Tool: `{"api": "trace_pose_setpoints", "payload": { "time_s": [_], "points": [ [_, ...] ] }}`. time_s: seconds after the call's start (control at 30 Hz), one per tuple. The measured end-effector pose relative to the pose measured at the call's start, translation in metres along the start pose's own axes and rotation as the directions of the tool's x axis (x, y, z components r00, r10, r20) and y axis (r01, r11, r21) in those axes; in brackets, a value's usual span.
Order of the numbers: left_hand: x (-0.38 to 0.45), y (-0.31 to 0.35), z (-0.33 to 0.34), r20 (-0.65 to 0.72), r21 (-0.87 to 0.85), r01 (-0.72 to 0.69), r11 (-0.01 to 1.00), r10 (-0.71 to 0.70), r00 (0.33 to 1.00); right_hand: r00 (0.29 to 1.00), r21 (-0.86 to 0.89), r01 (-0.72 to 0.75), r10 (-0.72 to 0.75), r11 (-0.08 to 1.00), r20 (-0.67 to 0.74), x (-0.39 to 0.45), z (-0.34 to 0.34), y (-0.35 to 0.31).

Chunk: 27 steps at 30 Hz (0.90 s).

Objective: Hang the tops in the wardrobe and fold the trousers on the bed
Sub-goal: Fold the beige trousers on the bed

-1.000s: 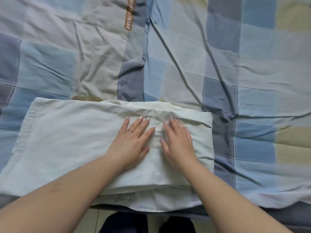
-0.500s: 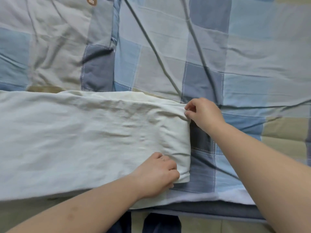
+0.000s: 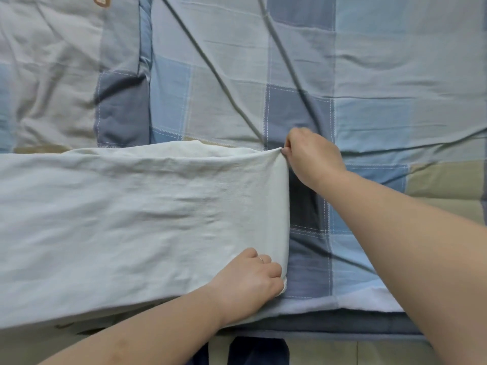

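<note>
Pale white trousers (image 3: 137,219) lie folded lengthwise across the near part of the bed, running off the left edge of the view. Their right end is a rounded fold. My left hand (image 3: 250,280) grips the near corner of that end, fingers curled over the cloth. My right hand (image 3: 311,156) pinches the far corner of the same end, and the cloth there is lifted a little off the bed.
The bed is covered by a blue, grey and beige checked quilt (image 3: 382,101) with long creases. Its near edge (image 3: 342,327) runs along the bottom, with pale floor and my dark-clothed legs (image 3: 258,351) below it.
A second ago both hands lay flat on the trousers. They then went to the right end and took hold of its two corners; that end has since lifted slightly.
</note>
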State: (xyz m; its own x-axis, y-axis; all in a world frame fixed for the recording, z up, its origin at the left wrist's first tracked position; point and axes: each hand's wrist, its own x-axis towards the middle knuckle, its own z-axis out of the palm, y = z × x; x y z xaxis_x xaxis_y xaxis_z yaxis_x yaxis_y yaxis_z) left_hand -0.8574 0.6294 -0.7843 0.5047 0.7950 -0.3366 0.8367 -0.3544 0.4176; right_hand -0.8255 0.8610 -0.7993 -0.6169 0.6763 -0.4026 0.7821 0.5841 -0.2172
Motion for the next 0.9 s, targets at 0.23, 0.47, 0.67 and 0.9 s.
{"api": "trace_pose_setpoints", "payload": {
  "time_s": [0.23, 0.47, 0.67, 0.9],
  "points": [
    [-0.012, -0.012, -0.005, -0.237, -0.234, 0.212, 0.949, -0.267, 0.934, 0.977, 0.342, -0.149, 0.192, 0.928, -0.095, -0.035, 0.023, -0.02],
    [-0.061, -0.099, -0.023, -0.11, -0.038, 0.598, 0.801, -0.598, 0.794, 0.968, 0.204, 0.249, -0.249, 0.947, -0.029, -0.091, 0.073, -0.1],
    [-0.107, -0.155, -0.022, -0.032, 0.092, 0.714, 0.694, -0.714, 0.699, 0.954, 0.01, 0.296, -0.297, 0.955, 0.042, -0.081, 0.088, -0.063],
    [-0.094, -0.128, -0.021, -0.172, 0.039, 0.554, 0.831, -0.541, 0.823, 0.96, 0.551, -0.28, 0.234, 0.786, 0.154, -0.113, 0.068, -0.016]
  ]
}}
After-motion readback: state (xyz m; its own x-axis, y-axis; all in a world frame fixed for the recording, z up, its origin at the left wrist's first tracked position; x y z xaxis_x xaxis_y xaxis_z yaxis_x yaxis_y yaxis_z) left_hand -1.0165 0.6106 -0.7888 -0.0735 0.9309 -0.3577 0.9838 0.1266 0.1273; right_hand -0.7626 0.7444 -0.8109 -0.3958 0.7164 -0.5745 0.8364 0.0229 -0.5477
